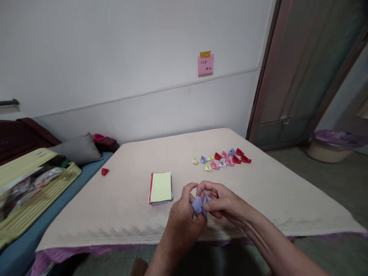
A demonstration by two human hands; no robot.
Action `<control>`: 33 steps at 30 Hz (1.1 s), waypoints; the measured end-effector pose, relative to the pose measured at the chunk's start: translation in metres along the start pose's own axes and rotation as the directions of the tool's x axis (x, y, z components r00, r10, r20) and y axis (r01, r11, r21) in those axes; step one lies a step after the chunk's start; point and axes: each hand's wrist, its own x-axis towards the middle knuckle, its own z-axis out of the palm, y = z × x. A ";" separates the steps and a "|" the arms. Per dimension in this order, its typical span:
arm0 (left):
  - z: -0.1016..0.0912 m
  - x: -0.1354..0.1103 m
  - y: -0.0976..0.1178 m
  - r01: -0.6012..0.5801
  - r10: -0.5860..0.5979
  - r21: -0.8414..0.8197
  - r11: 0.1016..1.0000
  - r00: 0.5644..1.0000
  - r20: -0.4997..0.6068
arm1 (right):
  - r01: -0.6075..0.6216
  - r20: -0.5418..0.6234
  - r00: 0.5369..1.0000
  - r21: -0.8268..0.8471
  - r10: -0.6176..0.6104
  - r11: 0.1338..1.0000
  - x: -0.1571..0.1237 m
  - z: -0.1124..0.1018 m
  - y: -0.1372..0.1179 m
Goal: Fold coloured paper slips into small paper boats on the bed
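Between my two hands, over the near edge of the table, is a folded piece of lavender paper (197, 206). My left hand (185, 214) grips it from the left, thumb underneath and fingers curled round the far side. The thumb and fingers of my right hand (220, 200) pinch its right part, where a pointed flap stands up. Left of my hands lies a stack of coloured paper (161, 187), a pale yellow sheet on top. Beyond them to the right, several folded paper boats (215, 165) in red, pink, yellow, lavender and white are set out in rows.
A cream cloth (129, 214) covers the table. One crumpled-looking red folded paper (105, 172) sits near its left edge. At the left are a grey cushion (76, 148) and a yellow-green plastic container (54, 195). A lined bin (330, 147) stands on the floor at right.
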 end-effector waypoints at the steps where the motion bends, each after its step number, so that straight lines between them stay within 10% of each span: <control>1: 0.000 0.000 -0.001 -0.001 0.001 0.009 1.000 1.000 -0.003 | 0.001 -0.001 1.000 0.006 -0.001 1.000 0.000 0.000 0.000; 33: -0.003 0.008 -0.017 0.085 -0.047 -0.380 0.921 0.993 0.110 | -0.026 -0.112 0.994 -0.196 0.004 0.980 0.000 0.003 -0.006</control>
